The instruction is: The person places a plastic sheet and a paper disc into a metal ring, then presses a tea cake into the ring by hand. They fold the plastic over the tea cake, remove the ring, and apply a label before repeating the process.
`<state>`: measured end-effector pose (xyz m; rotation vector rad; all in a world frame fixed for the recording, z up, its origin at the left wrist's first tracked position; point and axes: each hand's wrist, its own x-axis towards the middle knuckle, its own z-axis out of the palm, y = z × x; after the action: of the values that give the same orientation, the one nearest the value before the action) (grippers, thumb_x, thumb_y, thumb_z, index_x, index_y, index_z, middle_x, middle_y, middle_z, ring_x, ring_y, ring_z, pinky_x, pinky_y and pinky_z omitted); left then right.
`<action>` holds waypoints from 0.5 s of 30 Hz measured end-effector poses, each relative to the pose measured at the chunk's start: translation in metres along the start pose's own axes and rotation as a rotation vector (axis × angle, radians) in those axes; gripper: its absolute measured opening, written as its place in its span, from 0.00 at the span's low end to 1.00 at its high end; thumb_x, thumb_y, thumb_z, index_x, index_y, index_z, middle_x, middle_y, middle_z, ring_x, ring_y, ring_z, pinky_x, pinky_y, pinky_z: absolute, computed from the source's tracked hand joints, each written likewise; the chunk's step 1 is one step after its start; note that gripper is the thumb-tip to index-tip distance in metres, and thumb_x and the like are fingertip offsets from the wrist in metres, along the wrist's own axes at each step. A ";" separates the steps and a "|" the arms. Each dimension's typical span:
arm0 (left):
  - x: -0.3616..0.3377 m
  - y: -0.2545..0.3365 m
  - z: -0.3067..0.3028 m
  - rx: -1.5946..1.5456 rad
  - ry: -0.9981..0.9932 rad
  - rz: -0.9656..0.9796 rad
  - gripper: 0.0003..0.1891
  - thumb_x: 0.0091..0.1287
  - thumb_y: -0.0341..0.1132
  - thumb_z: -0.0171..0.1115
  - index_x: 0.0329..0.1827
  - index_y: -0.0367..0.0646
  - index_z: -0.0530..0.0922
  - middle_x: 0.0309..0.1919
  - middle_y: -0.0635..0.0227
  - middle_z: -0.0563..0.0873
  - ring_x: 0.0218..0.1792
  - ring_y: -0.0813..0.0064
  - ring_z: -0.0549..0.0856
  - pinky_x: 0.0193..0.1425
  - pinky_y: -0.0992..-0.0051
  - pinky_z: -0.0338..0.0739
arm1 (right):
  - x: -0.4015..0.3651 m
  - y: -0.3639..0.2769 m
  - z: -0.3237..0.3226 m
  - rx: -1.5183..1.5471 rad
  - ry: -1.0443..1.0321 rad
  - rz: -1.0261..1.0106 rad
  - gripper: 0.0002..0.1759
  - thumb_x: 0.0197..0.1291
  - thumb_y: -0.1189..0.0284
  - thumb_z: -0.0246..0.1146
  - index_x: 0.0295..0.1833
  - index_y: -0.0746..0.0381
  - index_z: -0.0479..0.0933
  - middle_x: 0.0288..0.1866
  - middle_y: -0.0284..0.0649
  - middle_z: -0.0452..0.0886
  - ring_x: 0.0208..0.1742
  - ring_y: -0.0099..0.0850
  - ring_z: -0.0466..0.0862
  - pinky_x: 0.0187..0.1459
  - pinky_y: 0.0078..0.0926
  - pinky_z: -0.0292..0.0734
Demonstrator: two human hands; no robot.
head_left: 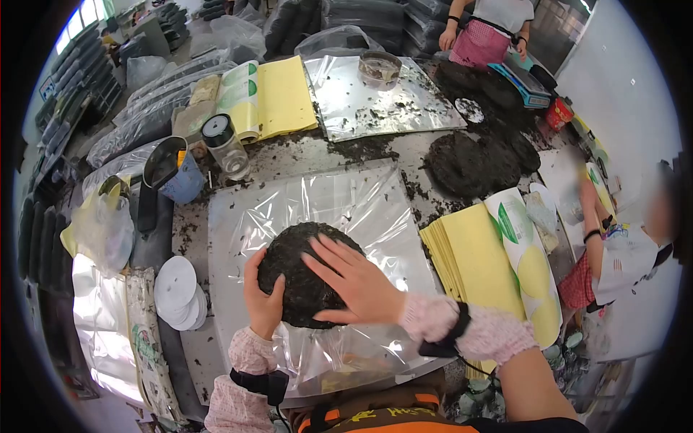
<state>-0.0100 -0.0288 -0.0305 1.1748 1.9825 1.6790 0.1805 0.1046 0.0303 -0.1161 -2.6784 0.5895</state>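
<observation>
A dark, round, pressed tea cake (pixel 294 285) lies on clear plastic sheeting (pixel 346 191) right in front of me. At its left edge, my left hand (pixel 261 299) grips the rim, with the thumb on the near side and the fingers along the outside. My right hand (pixel 361 285) rests flat across the cake's top right, its fingers stretched out and slightly apart. The underside of the cake is hidden.
Yellow wrapping papers (pixel 469 252) stand to the right, more yellow sheets (pixel 287 94) behind. White paper discs (pixel 175 285), a blue cup (pixel 180 177) and a glass jar (pixel 229 151) are left. Dark cakes (pixel 469 164) and a scale (pixel 523 83) lie beyond; two co-workers stand there.
</observation>
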 end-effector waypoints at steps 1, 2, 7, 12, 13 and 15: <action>-0.002 0.000 0.001 0.026 -0.012 -0.008 0.29 0.58 0.20 0.63 0.66 0.35 0.71 0.60 0.55 0.77 0.63 0.60 0.77 0.70 0.66 0.69 | 0.014 0.004 0.010 -0.041 -0.028 -0.009 0.48 0.59 0.44 0.63 0.75 0.65 0.63 0.77 0.57 0.62 0.79 0.54 0.59 0.76 0.56 0.52; -0.004 -0.002 0.001 0.053 -0.017 -0.010 0.28 0.57 0.20 0.64 0.65 0.35 0.71 0.59 0.55 0.78 0.62 0.60 0.77 0.69 0.66 0.69 | 0.024 0.011 0.021 -0.086 -0.054 -0.026 0.50 0.60 0.41 0.62 0.77 0.65 0.61 0.78 0.58 0.59 0.81 0.54 0.56 0.77 0.57 0.48; -0.004 -0.031 0.008 0.389 -0.019 0.132 0.20 0.54 0.26 0.68 0.50 0.35 0.73 0.44 0.50 0.77 0.49 0.51 0.77 0.57 0.56 0.71 | 0.016 0.016 0.055 0.022 -0.268 0.048 0.52 0.54 0.42 0.64 0.75 0.67 0.63 0.80 0.60 0.53 0.83 0.55 0.48 0.78 0.60 0.42; 0.010 -0.001 0.007 0.537 -0.199 0.198 0.27 0.53 0.26 0.61 0.60 0.31 0.70 0.53 0.40 0.75 0.56 0.36 0.71 0.66 0.44 0.62 | 0.010 0.006 0.066 -0.067 -0.206 0.000 0.48 0.63 0.38 0.53 0.75 0.66 0.64 0.79 0.59 0.56 0.81 0.55 0.51 0.76 0.61 0.43; 0.016 0.005 0.008 0.536 -0.206 0.197 0.28 0.53 0.27 0.61 0.61 0.31 0.70 0.54 0.40 0.75 0.57 0.35 0.71 0.67 0.45 0.61 | 0.013 0.011 0.078 -0.028 -0.331 0.051 0.53 0.63 0.33 0.49 0.78 0.65 0.59 0.83 0.58 0.47 0.84 0.56 0.41 0.78 0.63 0.32; 0.011 0.014 0.008 0.543 -0.229 0.149 0.31 0.54 0.28 0.61 0.64 0.30 0.69 0.57 0.38 0.74 0.59 0.34 0.71 0.69 0.45 0.61 | 0.008 0.020 0.092 -0.031 -0.209 0.034 0.52 0.63 0.34 0.50 0.78 0.66 0.60 0.82 0.58 0.52 0.83 0.56 0.46 0.78 0.62 0.37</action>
<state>-0.0060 -0.0159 -0.0172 1.6421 2.3136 1.0166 0.1365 0.0884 -0.0515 -0.1136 -2.8939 0.6012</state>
